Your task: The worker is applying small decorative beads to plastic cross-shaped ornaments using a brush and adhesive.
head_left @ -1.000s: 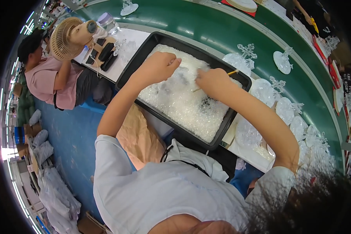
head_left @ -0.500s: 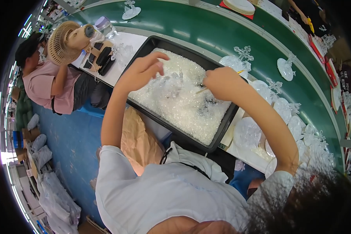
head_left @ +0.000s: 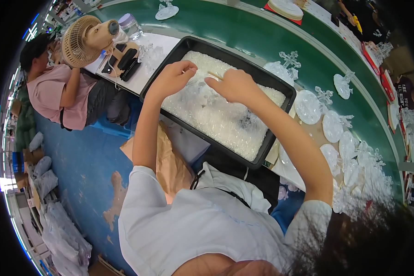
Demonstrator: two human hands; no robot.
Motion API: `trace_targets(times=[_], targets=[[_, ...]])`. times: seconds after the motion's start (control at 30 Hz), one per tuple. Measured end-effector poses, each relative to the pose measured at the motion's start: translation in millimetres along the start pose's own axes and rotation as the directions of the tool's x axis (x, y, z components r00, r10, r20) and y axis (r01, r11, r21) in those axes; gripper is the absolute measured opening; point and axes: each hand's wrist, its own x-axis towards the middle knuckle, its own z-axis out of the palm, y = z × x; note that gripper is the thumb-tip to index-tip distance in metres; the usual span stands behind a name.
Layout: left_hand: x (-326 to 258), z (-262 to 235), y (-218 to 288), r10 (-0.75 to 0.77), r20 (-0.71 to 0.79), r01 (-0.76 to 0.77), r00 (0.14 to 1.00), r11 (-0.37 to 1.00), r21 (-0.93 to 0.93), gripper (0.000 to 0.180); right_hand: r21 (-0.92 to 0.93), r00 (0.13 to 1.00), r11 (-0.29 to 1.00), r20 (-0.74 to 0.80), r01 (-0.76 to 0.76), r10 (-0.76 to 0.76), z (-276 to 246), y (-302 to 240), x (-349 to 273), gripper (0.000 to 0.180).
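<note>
Beside a long green belt (head_left: pixel 244 43), grips a slim stick (head_left: pixel 215 75) in the closed right hand (head_left: pixel 237 86), above clear beads (head_left: pixel 230 131) in a black tray (head_left: pixel 181 49). Points its exposed end toward the tray's left short edge, with long axis roughly parallel to the far long edge. Curls the left hand (head_left: pixel 172 79) loosely near that left edge; cannot tell if holding anything.

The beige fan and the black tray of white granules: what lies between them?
Some black objects and clear pieces on the white tabletop, seen in the head view.
</note>
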Motion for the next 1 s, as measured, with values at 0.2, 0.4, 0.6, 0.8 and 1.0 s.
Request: trace_targets(times=[0.2,0.4,0.6,0.8,1.0], targets=[[7,0,-3,0.019,-0.015,-0.019,1.0,0.999,-0.028,0.03,-0.189,0.979,0.974,-0.132,0.125,-0.152,14,10,6,0.036],[7,-6,11,0.033,0.004,-0.029,0.999,0.927,-0.373,0.042,-0.558,0.794,0.8,-0.375,0.219,-0.479,30,11,-61,0.025],[17,-11,28,0.198,0.168,-0.037,0.966,0.745,-0.666,0.049,-0.666,0.529,0.736,-0.584,0.122,-0.616,34,23,-80,0.035],[11,7,44,0.167,0.226,-0.047,0.96,0.888,-0.458,0.047,-0.487,0.6,0.873,-0.687,0.037,-0.409,44,27,-80,0.034],[2,-7,52,0.244,-0.06,-0.236,0.968,0.802,-0.548,0.061,-0.386,0.634,0.921,-0.699,0.054,-0.33,44,31,-71,0.027]])
